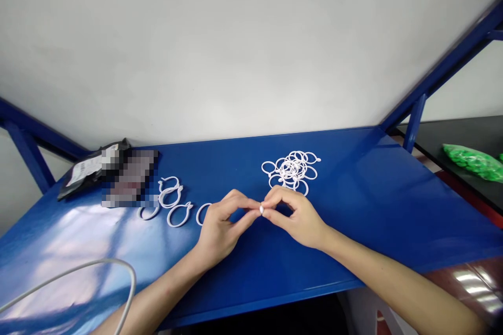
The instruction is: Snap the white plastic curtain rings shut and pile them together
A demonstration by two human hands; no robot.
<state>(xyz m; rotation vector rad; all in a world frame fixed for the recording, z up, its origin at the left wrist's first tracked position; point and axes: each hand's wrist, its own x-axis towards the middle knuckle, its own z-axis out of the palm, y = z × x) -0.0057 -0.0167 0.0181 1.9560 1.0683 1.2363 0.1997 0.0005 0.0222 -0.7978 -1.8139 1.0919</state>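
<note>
My left hand [221,226] and my right hand [294,215] meet over the middle of the blue table [373,193], fingertips pinched together on one small white plastic ring [261,210], mostly hidden by the fingers. A pile of white rings [291,169] lies just behind my right hand. Several separate white rings [173,203] lie in a row to the left of my left hand, one partly hidden behind it.
A black packet [92,167] with a white label lies at the back left, beside a blurred patch. A grey cable [121,272] curves over the front left. A green bag [471,159] rests on a dark surface at the right. Blue frame struts rise at both sides.
</note>
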